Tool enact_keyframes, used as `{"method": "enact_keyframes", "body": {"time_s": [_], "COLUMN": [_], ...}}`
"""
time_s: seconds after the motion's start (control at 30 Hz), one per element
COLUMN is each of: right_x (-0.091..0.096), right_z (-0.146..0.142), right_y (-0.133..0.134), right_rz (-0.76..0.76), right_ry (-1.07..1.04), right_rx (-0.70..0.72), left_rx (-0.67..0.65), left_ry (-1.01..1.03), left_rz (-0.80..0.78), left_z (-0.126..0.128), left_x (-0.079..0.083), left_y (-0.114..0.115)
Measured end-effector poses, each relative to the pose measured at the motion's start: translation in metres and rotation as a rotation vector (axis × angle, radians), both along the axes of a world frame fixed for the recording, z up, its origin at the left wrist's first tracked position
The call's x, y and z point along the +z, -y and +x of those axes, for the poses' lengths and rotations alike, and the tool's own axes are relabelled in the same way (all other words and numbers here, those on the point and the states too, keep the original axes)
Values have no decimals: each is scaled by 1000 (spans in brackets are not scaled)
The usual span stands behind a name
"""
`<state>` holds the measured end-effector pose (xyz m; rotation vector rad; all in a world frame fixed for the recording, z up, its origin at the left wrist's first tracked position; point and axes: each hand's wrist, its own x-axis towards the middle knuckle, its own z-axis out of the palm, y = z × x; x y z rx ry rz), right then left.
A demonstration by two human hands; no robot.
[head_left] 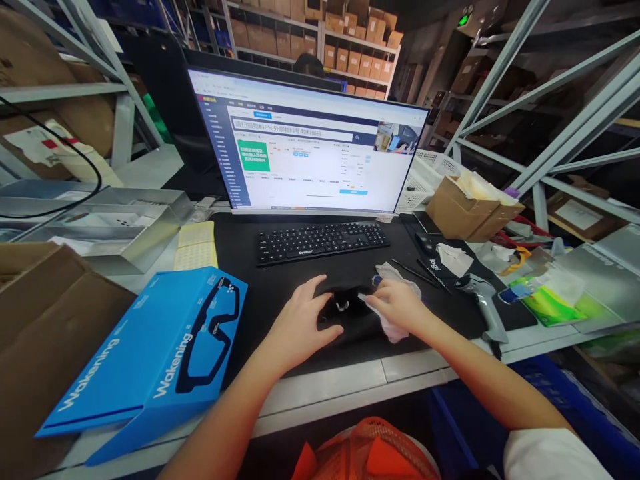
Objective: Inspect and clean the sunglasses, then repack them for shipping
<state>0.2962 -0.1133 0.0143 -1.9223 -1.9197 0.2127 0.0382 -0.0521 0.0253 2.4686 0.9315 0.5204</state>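
A black pouch (354,308) lies on the black mat (235,250), between the person's two hands and in front of the keyboard (323,241); a small bright glint shows in its dark opening, and its outline partly merges with the mat. The left hand (303,323) is spread at its left side, thumb and fingers well apart; whether the fingertips touch it cannot be told. The right hand (400,303) is at its right side, its thumb and fingers pinching a crumpled white sheet (395,331), which hangs out below the palm. Right of this hand lie two thin dark rods (417,273), with a mouse (425,245) beyond them and a scanner (484,307) farther right. Behind the keyboard stands a lit monitor (305,180). Left of the left hand, a blue box (145,347) printed "Wakening" rests at a slant near a brown carton (45,333), with a pale yellow sheet (195,245) just behind it. At the right of the bench (345,383), an open carton (453,210) stands near white baskets (417,187). Shelves (360,43) loaded with boxes fill the background.
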Motion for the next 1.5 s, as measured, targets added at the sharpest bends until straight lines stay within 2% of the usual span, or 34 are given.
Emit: {"method": "enact_keyframes", "body": {"time_s": [0.17,0.27,0.47,0.6,0.73,0.83,0.93,1.07,1.17,1.27,1.37,1.5], "right_x": [30,38,37,42,42,30,12,-8,-15,-16,-13,-14], "right_z": [-3,-10,-23,-22,-18,-13,-7,2,11,19,24,28], "right_y": [-7,-13,-17,-8,4,12,18,20,17,10,3,-3], "right_rz": [-346,-417,-306,-218,-65,99,247,374,460,486,417,368], "right_ry": [114,223,310,340,392,378,264,118,58,41,0,-30], "right_rx": [22,21,26,50,74,103,92,87,81,81,56,93], "left_rx": [-1,10,27,35,72,94,91,108,125,104,79,3], "left_ry": [4,14,-19,-24,-16,-24,-3,86,180,308,445,373], "left_rz": [11,7,-7,-26,-99,-151,-170,-118,-84,-62,-24,3], "left_z": [1,1,-1,-1,1,3,6,11,15,20,22,23], "left_x": [-2,-3,-4,-5,-8,-9,-9,-11,-16,-22,-26,-29], "left_y": [-1,-1,0,0,-2,0,3,5,6,5,5,2]}}
